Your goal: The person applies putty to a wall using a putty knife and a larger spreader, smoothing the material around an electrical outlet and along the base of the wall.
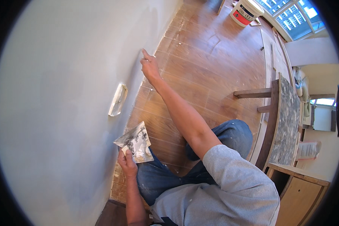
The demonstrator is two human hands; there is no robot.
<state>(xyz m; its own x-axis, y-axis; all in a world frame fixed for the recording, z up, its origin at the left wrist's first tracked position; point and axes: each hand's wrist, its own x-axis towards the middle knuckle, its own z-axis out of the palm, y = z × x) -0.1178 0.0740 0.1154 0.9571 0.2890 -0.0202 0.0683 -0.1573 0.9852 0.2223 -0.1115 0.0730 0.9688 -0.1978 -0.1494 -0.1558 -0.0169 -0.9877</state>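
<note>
My left hand [127, 165] grips a broad putty knife [138, 145] above my left thigh, the thumb lying over its near edge. White and dark grey filler is smeared across the metal blade. Farther forward, my right arm reaches out to the foot of the pale grey wall [71, 75]. My right hand [150, 68] is there, its index finger stretched toward the wall and the other fingers curled. A small pale bit shows by those fingers, but what they hold is too small to name. Between my hands, a white-rimmed rectangular socket opening [118, 100] sits in the wall.
Brown plank flooring [199, 79], spotted with white, runs along the wall. A white bucket [246, 13] with a red and black label stands far ahead. On the right are a wooden bench [277, 124] with legs jutting toward me and a wooden cabinet [303, 196]. My bent knees take up the near floor.
</note>
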